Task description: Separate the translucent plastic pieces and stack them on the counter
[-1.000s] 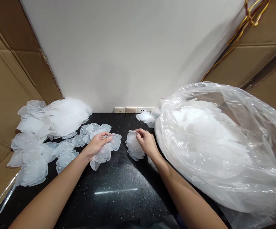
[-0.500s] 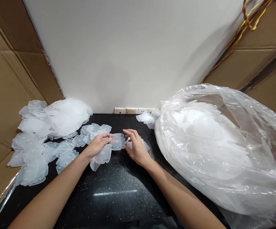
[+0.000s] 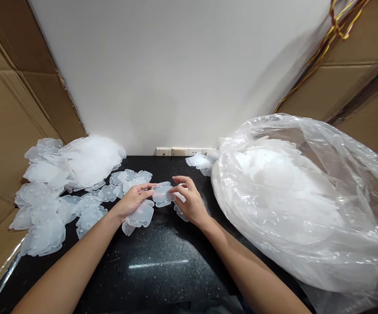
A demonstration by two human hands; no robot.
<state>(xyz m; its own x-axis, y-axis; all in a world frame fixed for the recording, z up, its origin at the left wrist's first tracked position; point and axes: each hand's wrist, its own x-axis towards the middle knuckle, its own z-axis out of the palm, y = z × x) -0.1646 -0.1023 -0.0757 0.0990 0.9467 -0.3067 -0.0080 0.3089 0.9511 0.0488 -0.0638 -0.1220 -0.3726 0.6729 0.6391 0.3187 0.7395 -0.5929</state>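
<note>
My left hand and my right hand meet over the middle of a black speckled table. Between them they pinch one translucent plastic piece, the left at its left edge, the right at its right edge. More of these pieces lie fanned under my left palm. A small stack of pieces lies beneath my right hand, mostly hidden by it.
Several loose pieces are scattered to the left, with a big heap at the back left. A large clear bag full of the same pieces fills the right side. Cardboard walls stand on both sides.
My right hand left the small stack on the right, moved left and took hold of the piece that my left hand holds out. My left hand stayed about where it was.
</note>
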